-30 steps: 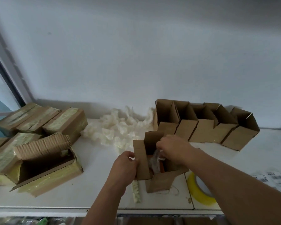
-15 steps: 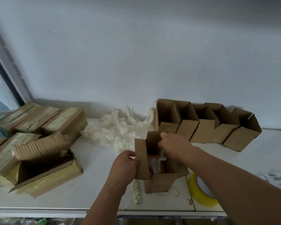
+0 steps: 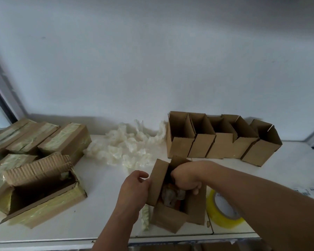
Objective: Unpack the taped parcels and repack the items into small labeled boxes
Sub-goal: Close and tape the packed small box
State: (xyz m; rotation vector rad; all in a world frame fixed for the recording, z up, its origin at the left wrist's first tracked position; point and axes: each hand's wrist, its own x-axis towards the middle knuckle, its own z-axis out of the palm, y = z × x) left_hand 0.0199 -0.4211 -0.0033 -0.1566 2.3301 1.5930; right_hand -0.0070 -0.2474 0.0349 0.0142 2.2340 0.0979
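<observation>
A small open cardboard box stands near the table's front edge. My left hand grips its left flap. My right hand reaches into the box from above, fingers curled over a wrapped item in clear plastic with an orange part showing. How the fingers hold the item is partly hidden. An opened taped parcel lies at the left with its corrugated lid up. Several taped parcels sit behind it.
A row of several empty small boxes stands by the wall at the right. White plastic wrapping is heaped behind the box. A yellow tape roll lies under my right forearm. Printed labels lie at the far right.
My right hand has gone deeper into the small box, pressing the wrapped item down. My left hand keeps its grip on the flap.
</observation>
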